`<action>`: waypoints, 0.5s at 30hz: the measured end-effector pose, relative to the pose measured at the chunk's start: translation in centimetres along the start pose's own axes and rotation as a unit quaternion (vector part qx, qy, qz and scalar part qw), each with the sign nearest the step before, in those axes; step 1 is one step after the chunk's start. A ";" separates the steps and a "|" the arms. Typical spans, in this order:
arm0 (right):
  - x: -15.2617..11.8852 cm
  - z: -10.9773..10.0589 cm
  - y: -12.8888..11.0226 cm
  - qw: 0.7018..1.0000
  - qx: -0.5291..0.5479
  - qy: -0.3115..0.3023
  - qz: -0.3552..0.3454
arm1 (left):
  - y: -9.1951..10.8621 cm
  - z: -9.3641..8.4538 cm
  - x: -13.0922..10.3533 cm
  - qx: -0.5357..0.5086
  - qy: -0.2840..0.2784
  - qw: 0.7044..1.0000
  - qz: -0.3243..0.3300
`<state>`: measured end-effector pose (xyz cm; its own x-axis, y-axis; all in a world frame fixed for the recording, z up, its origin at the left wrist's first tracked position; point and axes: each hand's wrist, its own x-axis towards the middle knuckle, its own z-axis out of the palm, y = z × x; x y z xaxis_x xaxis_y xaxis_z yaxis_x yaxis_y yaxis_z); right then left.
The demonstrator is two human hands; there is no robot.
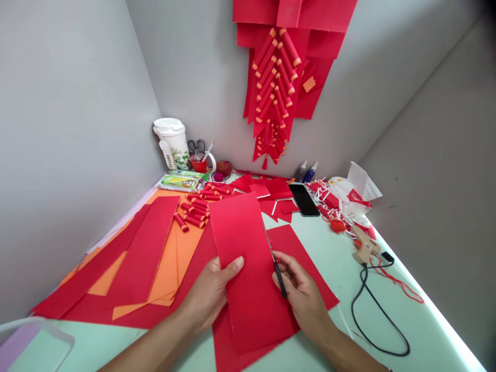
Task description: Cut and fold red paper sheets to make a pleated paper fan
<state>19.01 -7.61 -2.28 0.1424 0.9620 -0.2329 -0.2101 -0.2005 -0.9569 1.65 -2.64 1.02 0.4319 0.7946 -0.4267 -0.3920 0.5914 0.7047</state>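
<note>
Hands [215, 294] grip red paper [242, 263], with rolled tubes [195, 213] and phone [305, 200] beyond.

Bright red sheet [246, 232], plain.

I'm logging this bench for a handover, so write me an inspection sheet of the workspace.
Surface: pale green table, partly covered by loose red sheets and orange sheets.
Things in use: red card; black-handled scissors at its right edge.
Clutter: paper rolls, phone and scraps toward the back.
Hands: left hand grips the card; right hand holds the scissors.
Cables: black cable looped at the right, near red yarn.
Surroundings: grey walls; red paper hanging on the back one.
</note>
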 end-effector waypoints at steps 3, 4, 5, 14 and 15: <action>0.0 -0.1 0.2 1.000 0.001 -0.003 0.003 | 0.0 0.1 0.0 -0.001 0.000 1.000 -0.001; 0.0 -0.1 0.3 1.000 0.001 -0.003 0.002 | 0.0 0.0 0.0 -0.001 -0.003 1.000 -0.001; 0.0 -0.1 0.3 1.000 0.002 -0.003 0.002 | -0.1 0.0 0.1 -0.001 -0.005 1.000 0.000; -0.1 0.1 -0.3 0.999 0.030 -0.004 0.015 | -0.4 -0.2 0.1 -0.002 -0.013 1.000 -0.006; -0.1 0.1 -0.3 0.999 0.033 -0.004 0.016 | -0.4 -0.2 0.1 -0.002 -0.014 1.000 -0.007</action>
<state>18.95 -7.64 -1.96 0.1271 0.9566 -0.2623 -0.2786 -0.2194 -0.9350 1.70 -2.79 0.65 0.4599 0.7823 -0.4201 -0.3889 0.6027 0.6967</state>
